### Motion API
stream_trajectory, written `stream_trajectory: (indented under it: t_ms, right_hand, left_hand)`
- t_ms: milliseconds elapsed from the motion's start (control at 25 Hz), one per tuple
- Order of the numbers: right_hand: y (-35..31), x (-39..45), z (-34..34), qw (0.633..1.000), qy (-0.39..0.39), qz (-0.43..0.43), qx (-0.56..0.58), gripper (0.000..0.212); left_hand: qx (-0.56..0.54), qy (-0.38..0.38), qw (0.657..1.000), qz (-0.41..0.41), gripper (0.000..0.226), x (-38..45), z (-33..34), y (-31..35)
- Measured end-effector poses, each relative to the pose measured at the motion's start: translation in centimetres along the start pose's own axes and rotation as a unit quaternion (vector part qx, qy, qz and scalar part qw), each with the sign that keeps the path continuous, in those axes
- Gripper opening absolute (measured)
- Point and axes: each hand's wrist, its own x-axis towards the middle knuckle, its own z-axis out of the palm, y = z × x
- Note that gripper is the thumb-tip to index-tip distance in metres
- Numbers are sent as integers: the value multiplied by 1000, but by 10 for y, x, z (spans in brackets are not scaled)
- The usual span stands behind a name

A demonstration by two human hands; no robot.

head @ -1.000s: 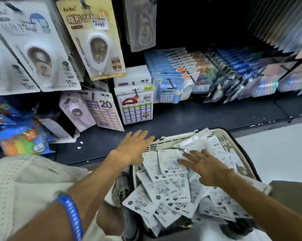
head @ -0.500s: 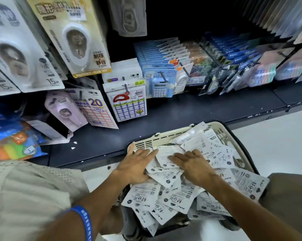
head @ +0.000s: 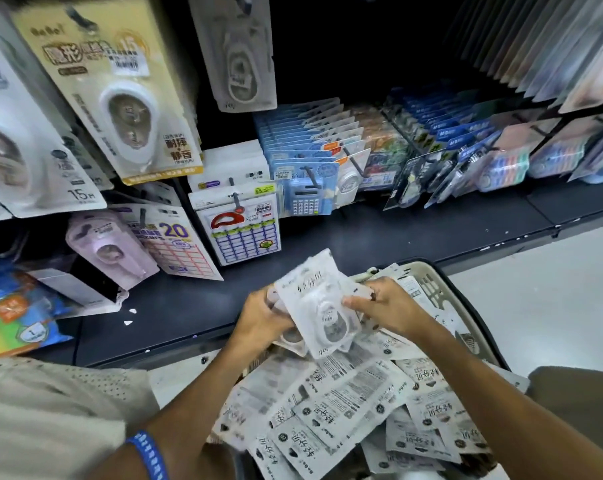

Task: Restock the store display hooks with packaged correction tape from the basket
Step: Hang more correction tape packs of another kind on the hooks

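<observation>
A beige plastic basket (head: 435,292) sits low in front of me, heaped with white correction tape packs (head: 345,407) lying mostly back side up. Above the heap, both hands hold a small bunch of packs (head: 319,303), the top one face up with its white dispenser showing. My left hand (head: 262,318) grips the bunch from the left, with more packs under its fingers. My right hand (head: 386,308) pinches the right edge. Display hooks carry hanging correction tape cards (head: 120,95) at the upper left.
A dark shelf ledge (head: 379,233) runs across behind the basket. Hooks above it hold label sheets (head: 241,233), calculators (head: 305,199) and rows of blue stationery packs (head: 442,140). Pale floor (head: 549,299) lies to the right. My knees flank the basket.
Both hands were flat on the heap, spreading the packs. Now they have lifted a small bunch of packs above the basket and turned the top one face up.
</observation>
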Motion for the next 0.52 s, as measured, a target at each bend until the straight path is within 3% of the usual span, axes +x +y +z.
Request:
stream_trajectory:
  t_ms: [80,200,360,400,440,520]
  right_hand:
    - [-9,4,-8,996,18,34,80,13]
    - [-8,7,-14,981,53,122,138,21]
    - [9,-4,18,945,80,241,205,31]
    - [11,-5,27,940,72,258,210,39]
    - [13,-5,33,939,59,261,215,32]
    - [14,-4,36,937,37,265,223,24]
  left_hand:
    - [-91,22,995,-38,38,4,2,12]
    - [-119,24,987,-106,34,3,9,18]
    - [-256,-69,935,-235,50,-7,17,14]
    - [-249,-111,934,-231,52,-10,19,12]
    - [-205,-131,945,-218,55,-14,21,11]
    - [-118,-96,970,-192,70,-19,24,9]
